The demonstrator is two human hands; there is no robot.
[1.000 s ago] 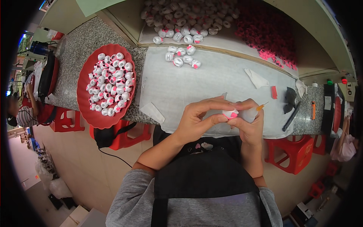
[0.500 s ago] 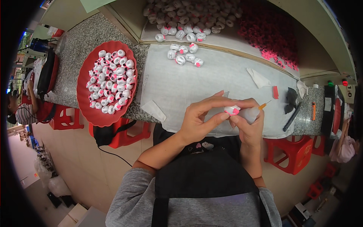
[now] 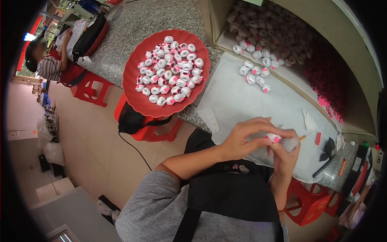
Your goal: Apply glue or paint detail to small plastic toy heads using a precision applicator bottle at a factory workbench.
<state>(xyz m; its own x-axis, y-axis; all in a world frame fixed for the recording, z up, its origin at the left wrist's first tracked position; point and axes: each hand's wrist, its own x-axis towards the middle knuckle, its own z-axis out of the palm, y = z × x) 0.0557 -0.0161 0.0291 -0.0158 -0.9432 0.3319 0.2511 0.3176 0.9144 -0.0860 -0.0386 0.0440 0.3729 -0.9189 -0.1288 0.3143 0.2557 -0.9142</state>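
Observation:
My left hand (image 3: 242,141) pinches a small white bead-like piece with a pink bow (image 3: 273,138) between thumb and fingers. My right hand (image 3: 285,159) is closed round a translucent squeeze bottle (image 3: 289,144) with an orange needle tip (image 3: 302,138), which points away to the right. The right fingertips also meet the white piece. Both hands are over the near edge of a white sheet (image 3: 238,107). Several similar white pieces (image 3: 255,70) with pink bows lie at the sheet's far side.
A red scalloped tray (image 3: 135,99) full of white-and-pink pieces stands to the left. Behind the sheet, a shelf holds heaped white pieces (image 3: 266,28) and pink bits (image 3: 328,103). A black tool (image 3: 323,166) and orange pen-like item (image 3: 342,166) lie right. A co-worker (image 3: 50,66) sits far left.
The view has swung left, so the tray and hands appear further right. Both hands still hold the white piece and the bottle close together.

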